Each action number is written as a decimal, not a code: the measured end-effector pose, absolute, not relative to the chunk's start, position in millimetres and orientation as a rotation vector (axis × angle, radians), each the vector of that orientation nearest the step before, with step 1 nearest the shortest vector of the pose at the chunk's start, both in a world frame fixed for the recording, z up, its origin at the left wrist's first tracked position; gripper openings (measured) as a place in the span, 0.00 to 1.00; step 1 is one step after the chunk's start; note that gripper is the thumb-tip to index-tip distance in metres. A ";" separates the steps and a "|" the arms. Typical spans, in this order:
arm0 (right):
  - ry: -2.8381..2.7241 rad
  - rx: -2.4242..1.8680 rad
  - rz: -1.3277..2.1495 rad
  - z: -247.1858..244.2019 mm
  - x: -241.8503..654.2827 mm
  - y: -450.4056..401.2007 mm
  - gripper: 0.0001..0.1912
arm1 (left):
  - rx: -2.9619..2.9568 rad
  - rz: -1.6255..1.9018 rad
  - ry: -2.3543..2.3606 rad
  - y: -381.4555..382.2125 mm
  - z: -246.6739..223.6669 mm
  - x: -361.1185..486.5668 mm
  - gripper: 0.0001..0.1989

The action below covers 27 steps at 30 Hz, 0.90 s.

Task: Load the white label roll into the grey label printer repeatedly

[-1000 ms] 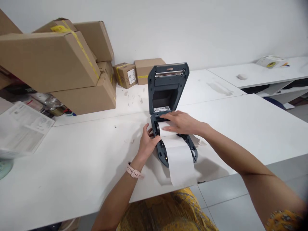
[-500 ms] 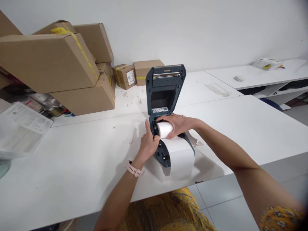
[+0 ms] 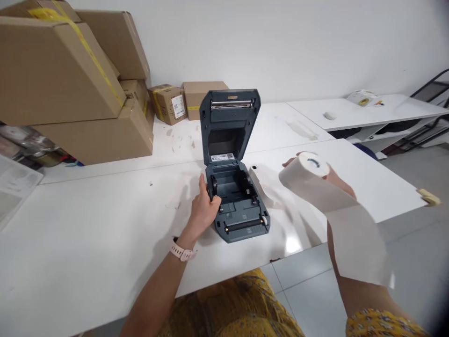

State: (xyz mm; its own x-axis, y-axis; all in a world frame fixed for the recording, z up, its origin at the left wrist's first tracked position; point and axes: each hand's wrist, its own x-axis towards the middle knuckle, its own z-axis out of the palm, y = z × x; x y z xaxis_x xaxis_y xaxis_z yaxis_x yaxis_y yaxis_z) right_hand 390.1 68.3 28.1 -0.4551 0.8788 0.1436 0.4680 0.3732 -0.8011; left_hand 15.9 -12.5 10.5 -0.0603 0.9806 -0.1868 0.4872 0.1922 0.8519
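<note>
A dark grey label printer (image 3: pixel 242 206) stands on the white table with its lid (image 3: pixel 229 126) raised, and its roll bay shows bare. My left hand (image 3: pixel 204 206) grips the printer's left side, thumb over the rim. To the right of the printer, my right hand (image 3: pixel 338 180) holds a white paper roll (image 3: pixel 305 175) above the table, fingers wrapped behind it. A long strip of paper hangs from the roll over my right forearm. A smaller white curled strip (image 3: pixel 263 185) lies beside the printer's right side.
Cardboard boxes (image 3: pixel 94 140) are stacked at the back left, with two smaller ones (image 3: pixel 168 105) against the wall. A clear plastic bin (image 3: pixel 17 187) is at the left edge. A white box (image 3: pixel 365 97) sits far right.
The paper roll has come out of the printer and moved right in my right hand, its strip trailing. My left hand stays on the printer's left side. The view has shifted a little right.
</note>
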 end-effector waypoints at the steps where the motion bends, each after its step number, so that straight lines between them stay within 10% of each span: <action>1: -1.988 -1.202 0.986 20.7 391.2 67.8 0.40 | 1.405 0.788 1.671 -12.1 10.0 15.9 0.47; 10: -1.747 -1.157 1.251 -29.2 383.2 88.7 0.53 | 1.363 0.866 1.672 -11.3 5.3 16.8 0.44; 16: -1.938 -1.244 1.083 22.7 371.3 145.9 0.31 | 1.354 0.884 1.684 -9.7 0.3 16.2 0.44; 27: -2.312 -1.201 1.485 37.0 302.7 177.5 0.28 | 1.328 0.918 1.655 -11.1 2.9 16.4 0.44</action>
